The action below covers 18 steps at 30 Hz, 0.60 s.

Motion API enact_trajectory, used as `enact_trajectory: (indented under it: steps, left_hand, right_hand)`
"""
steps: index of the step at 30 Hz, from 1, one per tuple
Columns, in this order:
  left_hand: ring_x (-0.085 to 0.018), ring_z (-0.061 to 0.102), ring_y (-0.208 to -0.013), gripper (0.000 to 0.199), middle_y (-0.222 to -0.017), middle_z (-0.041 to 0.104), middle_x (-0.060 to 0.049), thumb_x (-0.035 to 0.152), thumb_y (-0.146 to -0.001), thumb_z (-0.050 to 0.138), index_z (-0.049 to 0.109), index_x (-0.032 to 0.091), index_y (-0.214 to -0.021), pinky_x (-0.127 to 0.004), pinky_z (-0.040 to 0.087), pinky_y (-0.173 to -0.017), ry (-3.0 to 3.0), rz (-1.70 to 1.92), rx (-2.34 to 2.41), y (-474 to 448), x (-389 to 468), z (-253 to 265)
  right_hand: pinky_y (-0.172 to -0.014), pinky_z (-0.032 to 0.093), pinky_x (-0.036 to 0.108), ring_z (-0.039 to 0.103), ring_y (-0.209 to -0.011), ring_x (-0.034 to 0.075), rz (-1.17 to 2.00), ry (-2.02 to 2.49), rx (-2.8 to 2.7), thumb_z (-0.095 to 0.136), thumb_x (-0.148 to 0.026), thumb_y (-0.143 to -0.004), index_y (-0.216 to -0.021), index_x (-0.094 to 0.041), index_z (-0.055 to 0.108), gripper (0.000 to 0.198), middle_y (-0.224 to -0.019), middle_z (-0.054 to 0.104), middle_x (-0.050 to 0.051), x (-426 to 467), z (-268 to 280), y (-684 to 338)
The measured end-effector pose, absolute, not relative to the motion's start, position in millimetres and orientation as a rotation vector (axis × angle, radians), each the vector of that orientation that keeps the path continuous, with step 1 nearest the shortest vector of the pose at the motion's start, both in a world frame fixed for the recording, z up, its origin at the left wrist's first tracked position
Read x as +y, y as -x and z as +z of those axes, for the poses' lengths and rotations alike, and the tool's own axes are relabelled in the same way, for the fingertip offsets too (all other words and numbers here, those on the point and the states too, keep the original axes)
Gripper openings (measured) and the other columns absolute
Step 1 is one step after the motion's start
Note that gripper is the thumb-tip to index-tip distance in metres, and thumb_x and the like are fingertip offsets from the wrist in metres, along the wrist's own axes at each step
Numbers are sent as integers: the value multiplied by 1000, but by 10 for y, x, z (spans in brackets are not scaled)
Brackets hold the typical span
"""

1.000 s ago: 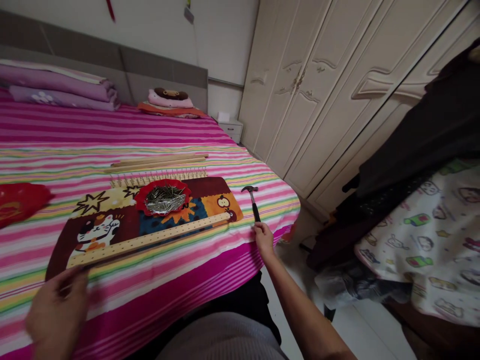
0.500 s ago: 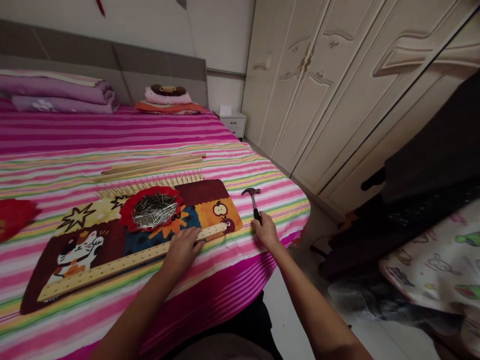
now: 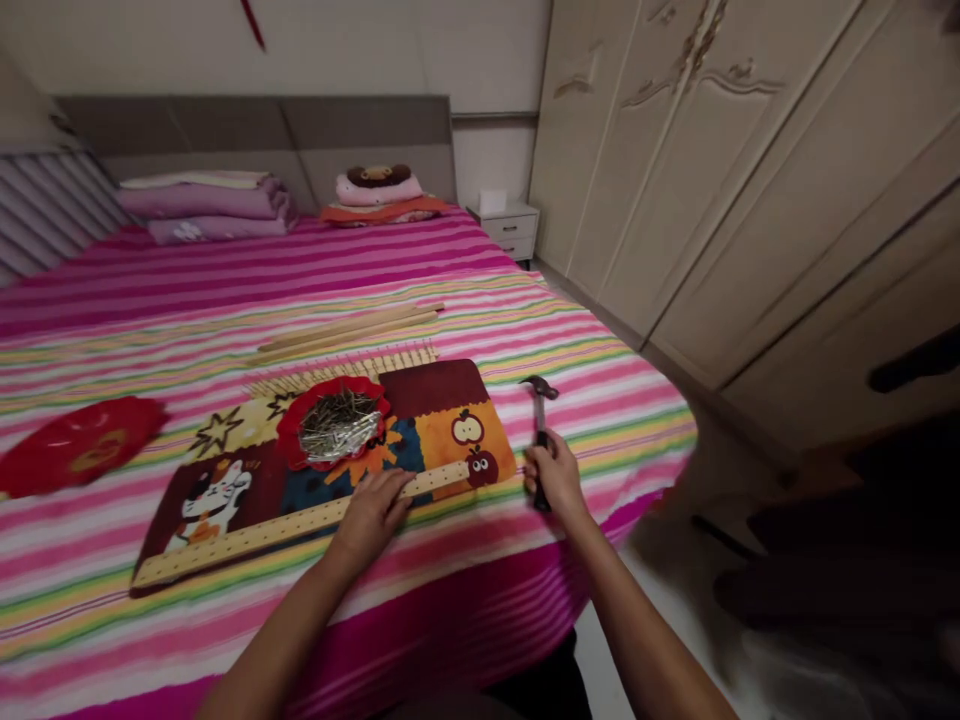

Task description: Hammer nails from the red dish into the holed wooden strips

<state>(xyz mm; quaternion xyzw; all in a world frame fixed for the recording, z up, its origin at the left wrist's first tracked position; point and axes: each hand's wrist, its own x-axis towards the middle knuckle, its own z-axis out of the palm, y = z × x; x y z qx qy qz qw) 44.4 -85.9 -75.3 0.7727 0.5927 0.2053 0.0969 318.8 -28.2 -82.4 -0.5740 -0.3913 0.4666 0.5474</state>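
Note:
My left hand point(image 3: 373, 512) is closed over a long, pale wooden strip point(image 3: 262, 530) with rows of small dark dots. Its fingers lie across the strip and its thumb is at the near side. The strip rests along the front of a patterned mat point(image 3: 431, 380). In my right hand point(image 3: 559, 475) is a claw hammer point(image 3: 540, 405), gripped by its black handle with the head pointing away, right of the mat. A red scalloped dish point(image 3: 295, 440) full of loose nails point(image 3: 339, 425) stands on the mat, beyond my left hand.
Behind the dish lies a wooden strip bristling with nails point(image 3: 345, 370), and farther back are plain wooden sticks point(image 3: 352, 328). A red plate point(image 3: 90, 440) is at the left. Everything lies on a striped bed point(image 3: 480, 320); a wardrobe point(image 3: 675, 200) stands at right.
The view has turned left, so the bed things sit farther right. My right hand now grips the hammer further up, with the handle's end showing below it. My left hand stays on the strip.

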Motion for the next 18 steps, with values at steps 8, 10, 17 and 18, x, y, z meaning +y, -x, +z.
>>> enact_trajectory:
  steps: [8,10,17,18]
  left_hand:
    - [-19,58,-97,27,-98,67,-7,35,-85,44,63,22,-100,-35,44,-88,-2126,899,2065,-271,-926,-348]
    - [-19,59,-92,26,-93,68,-6,35,-84,45,64,21,-93,-33,46,-83,-1938,905,2290,-121,-791,-249]
    - [-18,59,-90,21,-92,67,-5,26,-78,51,68,20,-88,-28,44,-82,-1879,323,2477,92,-180,-198]
    - [-18,59,-89,20,-92,67,-5,26,-77,52,69,21,-87,-28,44,-80,-1880,220,2487,72,-134,-192]
  right_hand:
    - [-24,29,14,36,-34,5,1570,1046,-543,65,-35,-69,-86,-23,56,23,-57,43,-9,-787,-699,-3088]
    - [-21,26,12,32,-32,4,1603,1078,-474,67,-36,-68,-76,-22,53,21,-54,41,-11,-792,-784,-3095]
    - [-20,24,10,28,-31,3,1624,1147,-375,65,-40,-69,-74,-22,50,24,-51,41,-11,-704,-931,-3125]
    - [-19,24,10,29,-31,3,1626,1159,-376,65,-39,-68,-73,-22,50,24,-51,42,-11,-694,-930,-3124]
